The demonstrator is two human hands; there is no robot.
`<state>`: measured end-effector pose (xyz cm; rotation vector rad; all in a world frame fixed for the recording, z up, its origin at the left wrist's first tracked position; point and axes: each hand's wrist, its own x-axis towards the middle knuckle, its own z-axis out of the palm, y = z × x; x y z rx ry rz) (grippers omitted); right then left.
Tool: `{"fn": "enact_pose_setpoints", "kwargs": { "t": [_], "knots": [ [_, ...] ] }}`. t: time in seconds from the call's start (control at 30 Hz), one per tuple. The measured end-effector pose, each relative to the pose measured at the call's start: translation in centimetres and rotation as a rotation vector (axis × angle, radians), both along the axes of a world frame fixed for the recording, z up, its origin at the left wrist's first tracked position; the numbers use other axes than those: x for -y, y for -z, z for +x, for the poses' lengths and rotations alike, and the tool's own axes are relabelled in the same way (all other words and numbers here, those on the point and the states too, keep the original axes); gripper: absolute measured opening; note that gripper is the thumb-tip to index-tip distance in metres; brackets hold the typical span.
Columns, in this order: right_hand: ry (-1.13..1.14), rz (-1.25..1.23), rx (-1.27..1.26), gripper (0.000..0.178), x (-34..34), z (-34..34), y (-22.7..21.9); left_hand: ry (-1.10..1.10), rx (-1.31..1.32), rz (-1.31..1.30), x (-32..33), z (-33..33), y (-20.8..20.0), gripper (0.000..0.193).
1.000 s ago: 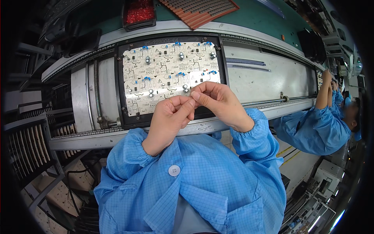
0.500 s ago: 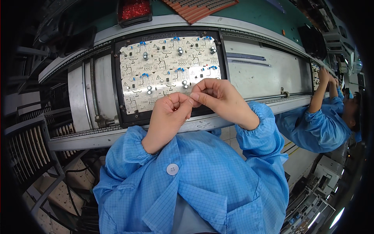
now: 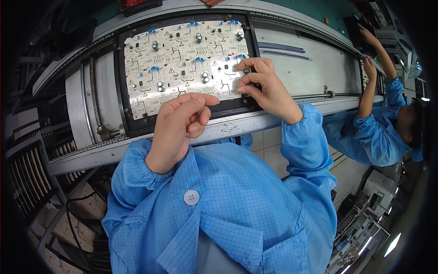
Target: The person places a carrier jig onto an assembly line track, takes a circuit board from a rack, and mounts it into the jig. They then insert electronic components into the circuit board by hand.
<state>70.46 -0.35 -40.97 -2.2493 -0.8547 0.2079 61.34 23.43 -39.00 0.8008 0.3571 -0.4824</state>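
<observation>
A white printed circuit board panel (image 3: 189, 64) lies in a black frame (image 3: 121, 84), with blue parts and dark upright capacitors (image 3: 199, 38) standing on it. My right hand (image 3: 269, 86) is over the panel's lower right corner. Its thumb and index fingertip come close together in a pinch, while another finger reaches out above them; anything between the tips is too small to name. Near the panel's front edge, my left hand (image 3: 182, 118) is closed, thumb against the bent index finger. A tiny reddish spot shows among its curled fingers, but I cannot make out what they hold.
The frame rests between chain-edged metal rails (image 3: 228, 119). Two bluish strips (image 3: 283, 48) lie on the metal bed to the right. A bin of red parts (image 3: 132, 3) stands at the far edge. On the right, a co-worker in a blue smock (image 3: 369, 132) reaches over the line.
My hands, together at the fingertips before, have parted. The right has moved up over the panel's right side; the left has shifted left. The whole view has shifted, with the panel now higher.
</observation>
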Motion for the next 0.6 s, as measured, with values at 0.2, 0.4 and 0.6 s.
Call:
{"fn": "enact_pose_setpoints", "kwargs": {
  "t": [0.2, 0.4, 0.6],
  "knots": [
    [-0.044, -0.020, 0.008, 0.010, 0.05, 0.24, 0.40, -0.012, 0.006, -0.023, -0.15, -0.41, 0.12, 0.025],
    [-0.046, -0.032, 0.028, 0.009, -0.10, 0.12, 0.42, -0.025, 0.017, -0.015, -0.18, -0.65, 0.20, 0.026],
    [-0.043, -0.043, 0.051, 0.009, -0.12, -0.04, 0.41, -0.019, 0.008, -0.008, -0.33, -0.68, 0.19, 0.027]
  ]
}}
